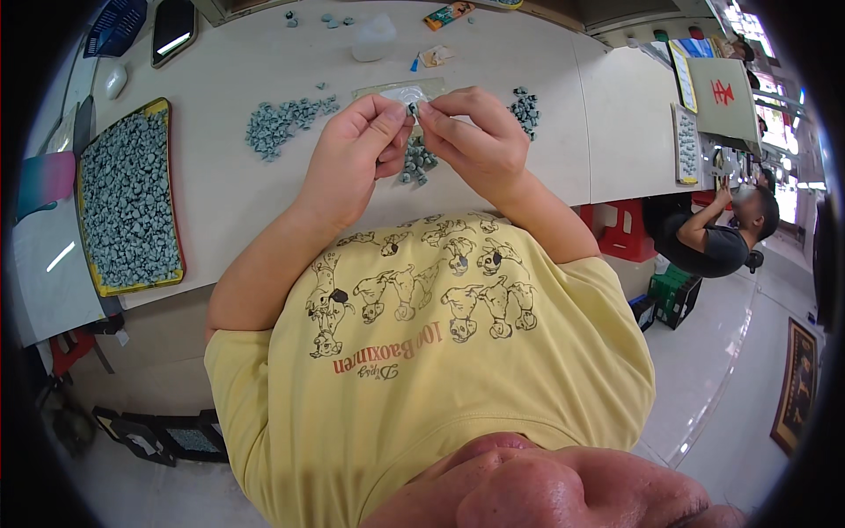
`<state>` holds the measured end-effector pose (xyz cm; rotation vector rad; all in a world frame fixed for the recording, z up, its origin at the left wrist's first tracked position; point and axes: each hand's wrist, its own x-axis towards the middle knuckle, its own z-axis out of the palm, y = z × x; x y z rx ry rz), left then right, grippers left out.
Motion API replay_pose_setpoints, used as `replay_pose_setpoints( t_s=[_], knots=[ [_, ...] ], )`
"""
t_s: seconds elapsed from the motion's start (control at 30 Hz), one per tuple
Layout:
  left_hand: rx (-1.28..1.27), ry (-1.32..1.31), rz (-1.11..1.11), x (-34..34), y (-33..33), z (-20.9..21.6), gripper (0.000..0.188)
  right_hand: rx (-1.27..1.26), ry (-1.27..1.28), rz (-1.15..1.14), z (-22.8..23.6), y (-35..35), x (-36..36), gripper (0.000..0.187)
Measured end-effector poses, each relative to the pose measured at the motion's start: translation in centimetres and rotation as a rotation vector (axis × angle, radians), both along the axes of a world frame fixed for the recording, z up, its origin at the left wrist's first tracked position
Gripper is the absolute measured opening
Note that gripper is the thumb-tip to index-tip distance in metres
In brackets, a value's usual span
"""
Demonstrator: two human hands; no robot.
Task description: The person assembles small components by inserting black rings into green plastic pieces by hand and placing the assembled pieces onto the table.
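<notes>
My left hand [352, 145] and my right hand [482, 139] meet over the table, thumbs and fingertips pinched together. Between them is a small grey-green piece [413, 109], mostly covered by the fingers; its exact kind is too small to make out. Just below the fingertips lies a little heap of similar grey-green pieces [417, 165]. A wider scatter of pieces [283, 125] spreads to the left of my left hand, and a smaller cluster [525, 114] sits beyond my right hand. Behind the fingertips, a flat translucent sheet [370, 91] rests on the tabletop.
A yellow-rimmed tray [141, 286] full of pieces stands at left. Farther back are a phone [174, 32], a blue basket [114, 26], a whitish translucent container [374, 39] and an orange-green packet [448, 15]. At right, a person [717, 233] sits near a red stool [623, 231].
</notes>
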<state>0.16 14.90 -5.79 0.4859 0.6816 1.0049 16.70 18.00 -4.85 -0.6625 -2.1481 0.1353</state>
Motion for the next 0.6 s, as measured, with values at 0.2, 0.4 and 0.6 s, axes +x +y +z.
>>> replay_pose_setpoints(
  t_s=[0.2, 0.4, 0.6],
  knots=[
    [0.111, 0.057, 0.046, 0.2, -0.6, -0.4, 0.014, -0.015, 0.121, 0.049, -1.1, -0.2, -0.2, 0.018],
    [0.235, 0.306, 0.094, 0.4, -0.6, 0.1, 0.015, -0.330, 0.211, 0.011, -0.4, -0.3, 0.2, 0.017],
    [0.258, 0.342, 0.088, 0.3, -0.7, -0.1, 0.015, -0.356, 0.198, -0.019, -0.8, -0.7, 0.0, 0.022]
  ],
)
